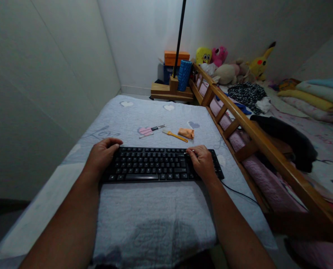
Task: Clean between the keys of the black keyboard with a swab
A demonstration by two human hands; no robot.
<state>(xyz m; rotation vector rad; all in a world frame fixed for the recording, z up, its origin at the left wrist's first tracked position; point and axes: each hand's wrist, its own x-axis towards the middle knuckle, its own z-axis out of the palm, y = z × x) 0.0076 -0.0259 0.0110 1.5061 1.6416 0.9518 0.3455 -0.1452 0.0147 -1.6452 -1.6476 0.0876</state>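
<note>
A black keyboard (149, 164) lies across the light blue quilted cover. My left hand (102, 155) is closed on its upper left corner, thumb and fingers at the edge. My right hand (202, 160) hovers over or rests on the keys at the right, hiding part of them. Its fingers pinch a thin cotton swab (186, 152), whose white tip shows beside the fingertips. Beyond the keyboard lie another cotton swab (146, 135), a small tool with a dark grip and metal prongs (158, 127), a yellow-handled brush (175, 136) and a crumpled orange packet (186, 133).
The keyboard's cable (239, 192) runs off to the right. A wooden bed rail (239, 116) borders the surface on that side, with plush toys (225, 73) and folded bedding (317, 97) behind it. At the back stand a black pole (180, 37) and a blue roller (184, 76).
</note>
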